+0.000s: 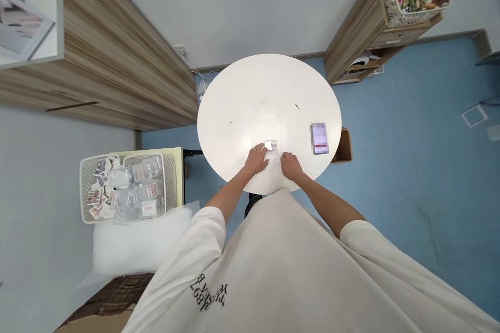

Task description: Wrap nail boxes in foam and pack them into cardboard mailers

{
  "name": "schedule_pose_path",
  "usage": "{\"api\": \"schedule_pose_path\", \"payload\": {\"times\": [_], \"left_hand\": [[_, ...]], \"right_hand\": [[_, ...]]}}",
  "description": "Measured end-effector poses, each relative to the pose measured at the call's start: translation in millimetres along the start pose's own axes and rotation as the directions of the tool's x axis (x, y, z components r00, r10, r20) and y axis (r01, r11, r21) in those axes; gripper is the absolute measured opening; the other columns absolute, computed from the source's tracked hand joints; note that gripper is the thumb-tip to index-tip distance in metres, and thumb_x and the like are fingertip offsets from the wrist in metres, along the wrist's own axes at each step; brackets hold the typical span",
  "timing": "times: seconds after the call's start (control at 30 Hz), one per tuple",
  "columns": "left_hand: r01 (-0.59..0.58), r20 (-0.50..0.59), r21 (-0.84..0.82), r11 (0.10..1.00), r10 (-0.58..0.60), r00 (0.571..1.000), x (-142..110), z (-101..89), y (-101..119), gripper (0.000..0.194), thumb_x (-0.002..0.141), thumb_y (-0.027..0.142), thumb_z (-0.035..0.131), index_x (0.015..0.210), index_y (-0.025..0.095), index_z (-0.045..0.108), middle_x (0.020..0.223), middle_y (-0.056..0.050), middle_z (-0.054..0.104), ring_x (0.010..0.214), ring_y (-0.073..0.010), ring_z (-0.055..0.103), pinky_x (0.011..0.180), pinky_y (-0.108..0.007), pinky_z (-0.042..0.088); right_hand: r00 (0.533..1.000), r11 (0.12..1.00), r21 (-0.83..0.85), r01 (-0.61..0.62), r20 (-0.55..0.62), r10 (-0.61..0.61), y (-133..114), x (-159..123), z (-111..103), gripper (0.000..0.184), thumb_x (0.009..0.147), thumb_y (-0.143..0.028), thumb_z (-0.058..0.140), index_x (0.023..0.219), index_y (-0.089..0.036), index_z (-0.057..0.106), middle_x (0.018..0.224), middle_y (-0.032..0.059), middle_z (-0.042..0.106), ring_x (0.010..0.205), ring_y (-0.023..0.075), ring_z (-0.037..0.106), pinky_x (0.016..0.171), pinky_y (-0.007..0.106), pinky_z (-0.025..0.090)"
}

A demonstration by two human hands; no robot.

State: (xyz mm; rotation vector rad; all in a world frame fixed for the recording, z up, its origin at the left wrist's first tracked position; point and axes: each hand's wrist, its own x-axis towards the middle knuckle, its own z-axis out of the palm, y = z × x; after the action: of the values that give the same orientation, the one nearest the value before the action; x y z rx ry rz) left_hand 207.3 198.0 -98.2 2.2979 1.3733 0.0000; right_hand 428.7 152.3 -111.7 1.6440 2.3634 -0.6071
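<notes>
A small clear plastic case (pixel 273 147) with tiny pieces inside and a white patch lies on the white oval table (pixel 269 78), near its front edge. At the case's left edge is my left hand (pixel 256 159), its fingers stretched out and touching it, with the thumb apart below. My right hand (pixel 291 166) rests on the table just right of the case, not touching it. Its fingers are curled in, and nothing shows in them. What the pieces in the case are is too small to tell.
A phone (pixel 320 138) with a lit screen lies on the table's right side. White baskets (pixel 83 192) with photo cut-outs and clear packs stand on the left. Wooden cabinets (pixel 128 47) flank the table, and a brown box (pixel 344 145) sits under its right edge.
</notes>
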Motion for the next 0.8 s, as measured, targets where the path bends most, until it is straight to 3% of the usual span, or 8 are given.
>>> {"api": "schedule_pose_path", "payload": {"times": [0.13, 0.23, 0.33, 0.43, 0.57, 0.7, 0.8], "left_hand": [[-0.125, 0.075, 0.053, 0.991, 0.121, 0.99, -6, 4.3, 4, 0.069, 0.083, 0.049, 0.072, 0.141, 0.019, 0.046, 0.164, -0.018, 0.03, 0.153, -0.0358, 0.025, 0.122, -0.053, 0.023], [-0.164, 0.111, 0.102, 0.981, 0.153, 0.982, 0, 5.5, 7, 0.068, 0.08, 0.042, 0.076, 0.138, 0.019, 0.048, 0.164, -0.018, 0.03, 0.153, -0.0359, 0.024, 0.122, -0.054, 0.022], [-0.138, 0.093, 0.143, 0.98, 0.126, 0.988, 9, 4.0, 8, 0.044, 0.086, 0.024, 0.065, 0.129, 0.017, 0.055, 0.159, -0.018, 0.037, 0.15, -0.0333, 0.031, 0.118, -0.051, 0.028], [-0.117, 0.073, 0.148, 0.982, 0.107, 0.992, 16, 0.0, 9, 0.03, 0.089, 0.01, 0.051, 0.116, 0.017, 0.062, 0.15, -0.016, 0.048, 0.142, -0.0294, 0.041, 0.112, -0.046, 0.036], [-0.083, 0.089, 0.11, 0.99, 0.073, 0.993, 27, -7.3, 9, 0.03, 0.092, 0.009, 0.044, 0.111, 0.018, 0.066, 0.137, -0.014, 0.057, 0.129, -0.0276, 0.051, 0.1, -0.042, 0.044], [-0.035, 0.133, 0.073, 0.997, 0.025, 0.991, 39, -17.2, 5, 0.037, 0.092, 0.006, 0.04, 0.118, 0.019, 0.063, 0.122, -0.012, 0.064, 0.112, -0.0246, 0.06, 0.095, -0.04, 0.046], [0.013, 0.047, 0.07, 0.997, -0.016, 0.999, 40, -23.6, 6, 0.045, 0.091, 0.004, 0.04, 0.129, 0.021, 0.056, 0.129, -0.012, 0.062, 0.119, -0.0257, 0.058, 0.103, -0.043, 0.041]], "right_hand": [[1.0, 0.998, 0.055, 0.009, 0.028, -0.01, 6, 8, -14, 0.026, 0.096, -0.015, 0.038, 0.113, -0.013, 0.057, 0.115, 0.0198, 0.059, 0.102, 0.0322, 0.052, 0.092, 0.043, 0.039], [0.999, 0.993, 0.113, -0.025, 0.04, 0.021, 9, 13, -24, 0.02, 0.098, -0.019, 0.038, 0.108, -0.016, 0.055, 0.108, 0.0164, 0.061, 0.096, 0.0298, 0.054, 0.089, 0.042, 0.041], [0.997, 0.976, 0.201, -0.079, 0.035, 0.074, 11, 14, -32, 0.019, 0.099, -0.023, 0.038, 0.107, -0.018, 0.055, 0.109, 0.0142, 0.062, 0.098, 0.0282, 0.055, 0.087, 0.04, 0.042], [0.998, 0.957, 0.286, -0.057, 0.037, 0.049, 14, 13, -38, 0.025, 0.097, -0.031, 0.047, 0.118, -0.02, 0.054, 0.121, 0.0122, 0.062, 0.109, 0.0278, 0.055, 0.094, 0.04, 0.042], [0.997, 0.96, 0.276, -0.043, 0.067, 0.026, 17, 18, -44, 0.046, 0.093, -0.045, 0.06, 0.132, -0.023, 0.052, 0.136, 0.0112, 0.058, 0.123, 0.0288, 0.052, 0.102, 0.041, 0.04], [0.99, 0.966, 0.228, -0.122, 0.098, 0.102, 20, 33, -48, 0.025, 0.101, -0.033, 0.046, 0.117, -0.021, 0.062, 0.122, 0.012, 0.065, 0.108, 0.0257, 0.061, 0.089, 0.037, 0.044], [0.983, 0.963, 0.207, -0.174, 0.1, 0.157, 21, 45, -51, 0.026, 0.104, -0.028, 0.039, 0.105, -0.02, 0.063, 0.11, 0.012, 0.068, 0.097, 0.025, 0.063, 0.078, 0.034, 0.044]]}}
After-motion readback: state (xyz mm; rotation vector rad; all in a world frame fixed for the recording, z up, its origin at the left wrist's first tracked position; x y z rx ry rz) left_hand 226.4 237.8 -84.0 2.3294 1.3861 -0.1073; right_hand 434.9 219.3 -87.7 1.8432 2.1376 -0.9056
